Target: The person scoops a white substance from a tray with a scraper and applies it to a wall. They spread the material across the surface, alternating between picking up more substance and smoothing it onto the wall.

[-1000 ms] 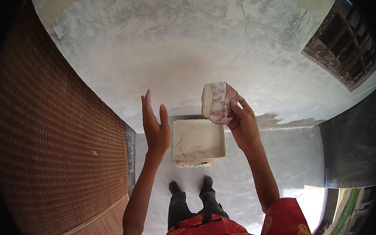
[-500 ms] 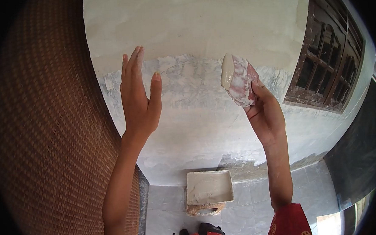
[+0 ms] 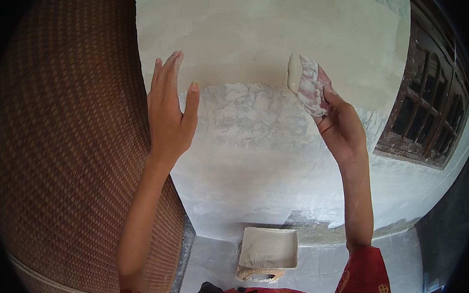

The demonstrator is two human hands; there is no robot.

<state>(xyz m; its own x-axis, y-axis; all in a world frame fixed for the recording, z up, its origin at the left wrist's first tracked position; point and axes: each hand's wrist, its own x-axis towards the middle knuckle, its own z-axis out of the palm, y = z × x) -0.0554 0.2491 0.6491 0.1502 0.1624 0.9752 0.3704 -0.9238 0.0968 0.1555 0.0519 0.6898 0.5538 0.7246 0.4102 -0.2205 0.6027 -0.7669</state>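
Note:
My right hand (image 3: 344, 127) grips a reddish putty spreader (image 3: 312, 86) smeared with white putty, thumb on its near side. A thick cream bead of putty (image 3: 295, 71) runs along the spreader's left edge. Behind it stands a wall (image 3: 257, 172), cream and smooth above, with a rough, patchy grey-white band (image 3: 243, 109) across the middle. My left hand (image 3: 170, 115) is raised and open, thumb apart and whitish smears on the fingertips. It holds nothing and overlaps the wall's left edge in this view.
On the grey tiled floor (image 3: 208, 259), a rectangular tray (image 3: 270, 268) of putty rests on a support by the wall's foot. A woven brown panel (image 3: 81, 154) fills the left side. At right is a dark wooden window (image 3: 423, 99) with putty-spattered framing.
The view has shifted, so wall, window and tray sit farther right and lower. Against the wall, my right hand with the spreader is higher, and my open left hand is farther left.

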